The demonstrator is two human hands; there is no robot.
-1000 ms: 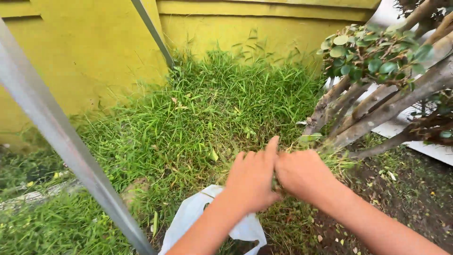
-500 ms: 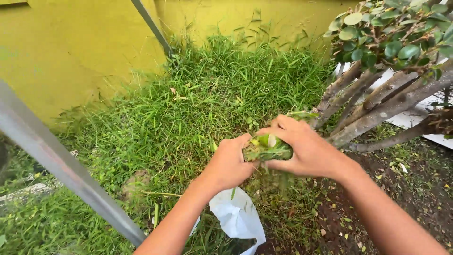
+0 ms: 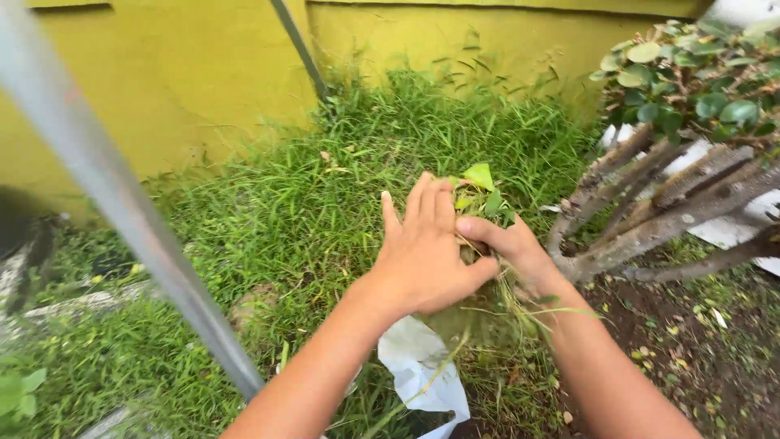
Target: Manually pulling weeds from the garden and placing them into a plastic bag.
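A clump of pulled weeds, green leaves on top and thin stems trailing down, is pressed between both my hands above the grass. My left hand lies flat over the near side of the clump, fingers together and pointing up. My right hand grips the clump from the right, mostly hidden behind the left hand. Below my hands a white plastic bag lies crumpled on the ground.
Thick grass runs up to a yellow wall. A grey metal pole slants across the left. A shrub with thick woody stems stands at the right over bare dark soil.
My hands have lifted the clump higher. My left hand has opened flat over it, where before it was fisted beside it. The view has shifted slightly right.
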